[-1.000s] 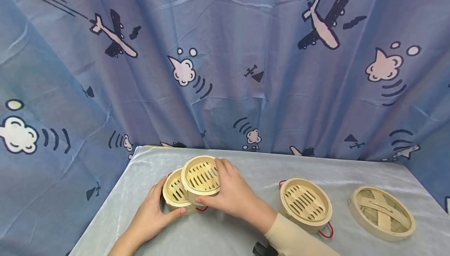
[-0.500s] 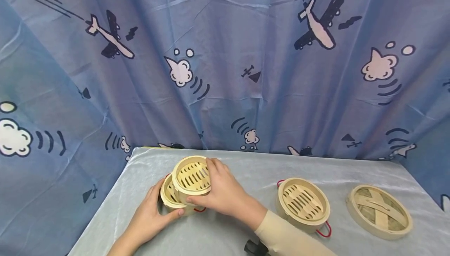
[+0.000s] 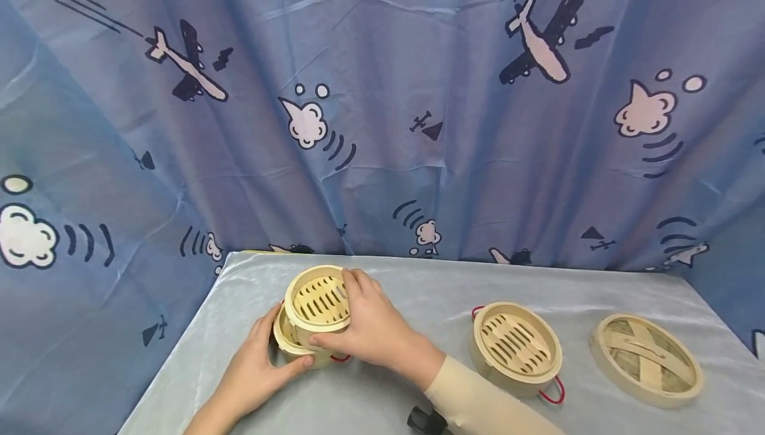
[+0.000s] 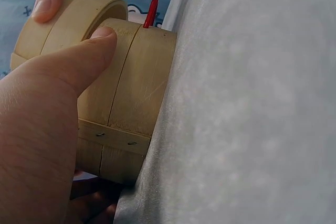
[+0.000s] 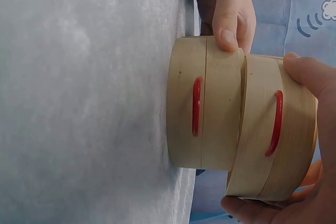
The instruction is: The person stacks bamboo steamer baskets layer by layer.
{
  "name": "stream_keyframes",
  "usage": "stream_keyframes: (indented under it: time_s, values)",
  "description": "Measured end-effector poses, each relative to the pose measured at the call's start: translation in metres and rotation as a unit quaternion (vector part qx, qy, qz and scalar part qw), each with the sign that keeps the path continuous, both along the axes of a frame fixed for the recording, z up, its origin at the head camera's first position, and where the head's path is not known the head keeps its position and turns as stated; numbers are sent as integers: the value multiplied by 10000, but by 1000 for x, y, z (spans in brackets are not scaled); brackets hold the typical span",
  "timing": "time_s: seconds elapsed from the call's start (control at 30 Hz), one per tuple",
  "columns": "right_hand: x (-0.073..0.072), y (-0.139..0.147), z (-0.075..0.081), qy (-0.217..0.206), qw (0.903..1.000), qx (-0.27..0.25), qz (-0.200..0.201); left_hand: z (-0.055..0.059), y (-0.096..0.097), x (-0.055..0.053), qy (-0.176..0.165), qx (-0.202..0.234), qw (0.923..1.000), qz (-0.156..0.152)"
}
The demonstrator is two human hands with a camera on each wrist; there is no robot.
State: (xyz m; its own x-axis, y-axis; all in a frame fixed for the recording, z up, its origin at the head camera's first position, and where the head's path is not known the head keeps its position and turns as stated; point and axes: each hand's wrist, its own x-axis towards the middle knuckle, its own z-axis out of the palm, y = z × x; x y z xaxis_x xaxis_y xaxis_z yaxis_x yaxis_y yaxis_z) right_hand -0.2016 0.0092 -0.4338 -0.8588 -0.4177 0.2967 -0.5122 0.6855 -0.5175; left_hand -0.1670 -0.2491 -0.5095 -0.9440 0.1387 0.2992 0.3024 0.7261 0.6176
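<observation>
A round bamboo steamer basket with red handles stands on the cloth, and my left hand grips it round its side, thumb at the near rim. My right hand holds a second bamboo steamer basket by its right side, thumb in front and fingers over the far rim. This upper basket sits a little askew over the lower one, slightly tilted, and overlaps most of its slatted floor. In the right wrist view its base lies right at the lower basket's rim, with the red handles of both facing the camera.
To the right on the grey cloth stands a third bamboo steamer basket with red handles. Farther right lies a round woven bamboo lid. A blue curtain printed with planes hangs behind the table.
My right hand has moved the upper basket leftward, so it covers more of the lower one. My left hand keeps its grip on the lower basket. The head view has shifted slightly.
</observation>
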Motion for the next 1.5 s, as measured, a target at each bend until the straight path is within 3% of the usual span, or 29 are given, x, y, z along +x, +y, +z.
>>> stream_keyframes:
  time_s: [0.37,0.67,1.07,1.27,1.5]
  values:
    - [2,-14,1,16,9997,253,-8,-1,-2,1,100,10,9999,-49]
    - [2,-26,4,387,9983,437,58,1,-5,3,88,49,9999,37]
    - [0,-26,4,554,9968,581,-15,2,0,1,53,116,9999,24]
    - [1,-29,4,502,9966,645,-35,3,-1,1,-80,214,9997,57]
    - [2,-31,3,527,9964,662,45,4,0,3,-11,253,9997,36]
